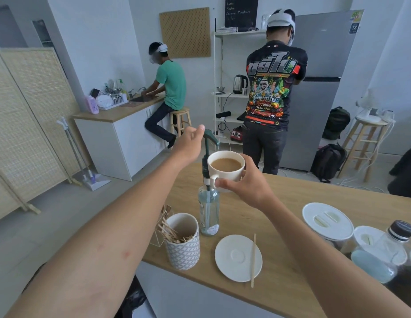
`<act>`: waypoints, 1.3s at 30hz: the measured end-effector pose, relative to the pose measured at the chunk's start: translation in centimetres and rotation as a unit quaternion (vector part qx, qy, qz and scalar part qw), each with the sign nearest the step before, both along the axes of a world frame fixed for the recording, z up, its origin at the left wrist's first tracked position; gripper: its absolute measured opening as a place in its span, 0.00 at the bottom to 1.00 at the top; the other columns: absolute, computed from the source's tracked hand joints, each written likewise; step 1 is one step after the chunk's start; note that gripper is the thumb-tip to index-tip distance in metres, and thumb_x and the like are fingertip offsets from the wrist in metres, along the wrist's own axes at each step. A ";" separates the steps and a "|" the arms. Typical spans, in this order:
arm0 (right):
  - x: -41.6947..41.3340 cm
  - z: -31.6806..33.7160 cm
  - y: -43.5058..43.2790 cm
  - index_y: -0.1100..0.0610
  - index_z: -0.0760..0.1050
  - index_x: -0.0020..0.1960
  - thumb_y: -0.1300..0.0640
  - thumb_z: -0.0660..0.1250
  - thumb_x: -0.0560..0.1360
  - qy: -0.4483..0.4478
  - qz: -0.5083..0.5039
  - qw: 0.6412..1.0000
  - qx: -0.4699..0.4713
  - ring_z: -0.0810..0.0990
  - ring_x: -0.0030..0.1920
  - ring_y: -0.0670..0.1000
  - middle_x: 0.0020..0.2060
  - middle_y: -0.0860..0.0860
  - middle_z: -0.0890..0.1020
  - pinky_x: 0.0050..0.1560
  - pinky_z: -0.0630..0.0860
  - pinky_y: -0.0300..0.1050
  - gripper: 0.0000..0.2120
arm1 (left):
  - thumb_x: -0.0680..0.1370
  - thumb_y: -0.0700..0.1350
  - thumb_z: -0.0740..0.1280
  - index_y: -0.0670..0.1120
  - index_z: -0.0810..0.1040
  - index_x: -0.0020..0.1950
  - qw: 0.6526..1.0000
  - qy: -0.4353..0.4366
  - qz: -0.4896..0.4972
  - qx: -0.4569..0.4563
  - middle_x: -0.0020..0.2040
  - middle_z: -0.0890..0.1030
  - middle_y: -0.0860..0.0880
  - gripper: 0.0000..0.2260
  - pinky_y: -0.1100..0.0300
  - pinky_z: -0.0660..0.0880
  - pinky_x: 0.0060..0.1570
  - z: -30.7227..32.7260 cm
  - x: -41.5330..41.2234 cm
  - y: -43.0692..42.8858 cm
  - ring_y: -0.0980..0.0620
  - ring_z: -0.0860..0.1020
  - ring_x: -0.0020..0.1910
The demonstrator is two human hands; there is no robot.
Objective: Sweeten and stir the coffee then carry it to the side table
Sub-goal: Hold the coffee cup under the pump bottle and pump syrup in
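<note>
A white cup of milky coffee (226,165) is held in the air under the spout of a clear syrup bottle (208,210) with a dark green pump (210,137). My right hand (245,187) grips the cup by its handle and side. My left hand (190,145) rests on top of the pump head, fingers curled over it. On the wooden counter (280,207) lies a white saucer (237,258), empty, with a wooden stir stick (253,260) across its right rim.
A patterned cup of wooden stir sticks (182,242) stands left of the saucer. White-lidded jars (326,222) and a dark-capped bottle (399,232) crowd the counter's right end. Two people stand behind: one at the sink (170,86), one at the fridge (273,92). A stool (369,138) stands far right.
</note>
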State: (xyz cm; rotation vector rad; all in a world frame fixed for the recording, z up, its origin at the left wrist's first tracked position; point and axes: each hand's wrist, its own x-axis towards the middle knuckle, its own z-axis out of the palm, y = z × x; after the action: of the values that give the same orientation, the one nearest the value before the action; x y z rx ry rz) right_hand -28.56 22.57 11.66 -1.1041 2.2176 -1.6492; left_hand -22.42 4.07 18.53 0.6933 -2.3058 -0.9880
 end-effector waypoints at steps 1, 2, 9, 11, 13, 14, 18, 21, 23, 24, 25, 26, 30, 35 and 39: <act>0.1 0.1 0.1 0.45 0.64 0.68 0.35 0.80 0.55 0.000 0.000 1.000 0.000 0.76 0.53 0.37 0.53 0.35 0.76 0.48 0.74 0.34 0.47 | 0.81 0.61 0.51 0.49 0.70 0.46 0.999 0.030 0.009 0.030 0.45 0.77 0.46 0.17 0.51 0.71 0.50 -0.3 0.3 0.0 0.47 0.77 0.46; 0.2 0.1 0.2 0.45 0.64 0.68 0.36 0.80 0.55 0.000 0.000 1.000 0.000 0.76 0.52 0.37 0.53 0.34 0.76 0.47 0.73 0.33 0.47 | 0.81 0.60 0.53 0.49 0.70 0.45 0.995 0.057 0.023 0.076 0.42 0.76 0.46 0.16 0.51 0.71 0.48 -0.6 0.7 -0.1 0.47 0.77 0.43; 0.6 0.3 0.9 0.48 0.65 0.69 0.39 0.81 0.56 0.000 0.005 1.000 0.004 0.77 0.53 0.38 0.53 0.36 0.77 0.51 0.75 0.37 0.47 | 0.77 0.49 0.69 0.46 0.80 0.53 0.934 -0.042 -0.180 0.306 0.48 0.84 0.47 0.09 0.54 0.78 0.48 -3.6 4.6 -0.8 0.49 0.82 0.48; 0.8 0.3 1.2 0.48 0.65 0.69 0.40 0.81 0.57 0.002 0.008 1.000 0.004 0.77 0.53 0.38 0.53 0.36 0.77 0.52 0.75 0.38 0.46 | 0.75 0.47 0.72 0.50 0.80 0.60 0.915 -0.048 -0.221 0.333 0.52 0.84 0.48 0.14 0.52 0.78 0.51 -4.1 5.1 -0.4 0.50 0.82 0.51; 0.9 0.3 1.6 0.49 0.66 0.69 0.41 0.82 0.57 -0.002 0.014 1.000 0.001 0.77 0.54 0.39 0.54 0.38 0.77 0.53 0.76 0.39 0.45 | 0.74 0.44 0.72 0.51 0.77 0.65 0.896 -0.044 -0.257 0.360 0.57 0.83 0.48 0.20 0.49 0.76 0.57 -4.2 5.3 -0.1 0.49 0.81 0.56; 1.0 0.4 1.7 0.49 0.66 0.68 0.42 0.82 0.58 -0.005 0.016 1.000 -0.002 0.78 0.55 0.40 0.55 0.39 0.78 0.53 0.76 0.40 0.44 | 0.74 0.43 0.72 0.51 0.76 0.67 0.890 -0.049 -0.276 0.360 0.59 0.82 0.48 0.22 0.48 0.75 0.60 -4.2 5.4 0.1 0.48 0.80 0.59; 1.3 0.6 2.3 0.49 0.67 0.68 0.44 0.82 0.59 -0.006 0.026 1.000 -0.004 0.78 0.54 0.42 0.55 0.41 0.79 0.51 0.78 0.42 0.42 | 0.73 0.36 0.72 0.50 0.72 0.70 0.880 -0.066 -0.328 0.337 0.63 0.78 0.51 0.27 0.51 0.76 0.60 -4.0 5.5 1.5 0.48 0.78 0.62; 1.4 0.8 2.9 0.49 0.67 0.68 0.43 0.82 0.58 -0.006 0.032 0.999 -0.005 0.78 0.54 0.42 0.55 0.41 0.78 0.50 0.77 0.38 0.43 | 0.73 0.34 0.71 0.49 0.70 0.72 0.886 -0.057 -0.335 0.315 0.64 0.78 0.49 0.29 0.48 0.74 0.64 -3.9 5.4 2.4 0.48 0.76 0.64; 1.3 0.7 3.4 0.49 0.66 0.68 0.40 0.81 0.56 -0.005 0.038 0.999 0.001 0.79 0.54 0.43 0.55 0.40 0.78 0.51 0.77 0.38 0.45 | 0.72 0.34 0.72 0.48 0.69 0.73 0.895 -0.052 -0.334 0.290 0.66 0.77 0.46 0.30 0.46 0.73 0.65 -4.1 5.3 2.7 0.46 0.75 0.66; 1.3 0.7 3.6 0.48 0.66 0.68 0.41 0.81 0.56 -0.007 0.041 0.999 0.005 0.79 0.54 0.43 0.55 0.40 0.78 0.51 0.77 0.39 0.45 | 0.72 0.34 0.73 0.48 0.69 0.73 0.900 -0.049 -0.333 0.277 0.67 0.76 0.44 0.31 0.46 0.72 0.66 -4.2 5.3 2.9 0.45 0.76 0.65; 1.2 0.5 3.8 0.48 0.66 0.68 0.42 0.81 0.57 -0.009 0.046 0.999 0.008 0.78 0.54 0.44 0.55 0.40 0.78 0.52 0.78 0.41 0.44 | 0.72 0.33 0.73 0.48 0.70 0.72 0.905 -0.045 -0.330 0.266 0.67 0.76 0.44 0.30 0.46 0.71 0.67 -4.4 5.2 3.2 0.45 0.76 0.65; 1.0 0.4 4.0 0.49 0.66 0.69 0.44 0.81 0.59 -0.011 0.052 0.999 0.011 0.78 0.55 0.44 0.56 0.41 0.78 0.52 0.78 0.41 0.43 | 0.72 0.33 0.73 0.47 0.70 0.72 0.909 -0.040 -0.325 0.258 0.66 0.77 0.44 0.30 0.46 0.70 0.68 -4.6 5.1 3.4 0.46 0.76 0.65; 0.6 0.1 4.8 0.52 0.66 0.70 0.48 0.81 0.60 -0.011 0.080 0.996 0.025 0.77 0.57 0.40 0.58 0.42 0.77 0.53 0.73 0.31 0.42 | 0.71 0.35 0.75 0.49 0.73 0.69 0.919 -0.025 -0.310 0.243 0.62 0.79 0.49 0.29 0.49 0.70 0.68 -5.5 5.0 4.3 0.52 0.78 0.61; -0.3 -0.9 5.5 0.54 0.67 0.67 0.57 0.80 0.63 -0.023 0.114 0.993 0.034 0.77 0.53 0.33 0.58 0.47 0.77 0.51 0.71 0.26 0.37 | 0.71 0.33 0.74 0.49 0.73 0.68 0.915 -0.003 -0.309 0.258 0.62 0.79 0.49 0.29 0.56 0.74 0.63 -7.2 4.8 5.3 0.52 0.77 0.63; -0.7 -2.3 6.0 0.54 0.66 0.70 0.54 0.80 0.64 -0.018 0.121 0.991 0.059 0.76 0.58 0.38 0.60 0.47 0.77 0.59 0.72 0.35 0.38 | 0.69 0.37 0.77 0.53 0.73 0.68 0.921 -0.005 -0.298 0.250 0.63 0.80 0.49 0.30 0.54 0.74 0.63 -8.5 4.7 5.8 0.50 0.76 0.65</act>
State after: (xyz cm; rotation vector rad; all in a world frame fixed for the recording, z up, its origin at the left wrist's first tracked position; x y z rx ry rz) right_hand -29.31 28.62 9.41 -1.2445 2.0377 -1.4094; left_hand -17.71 9.87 10.08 0.1519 -2.3293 -1.8956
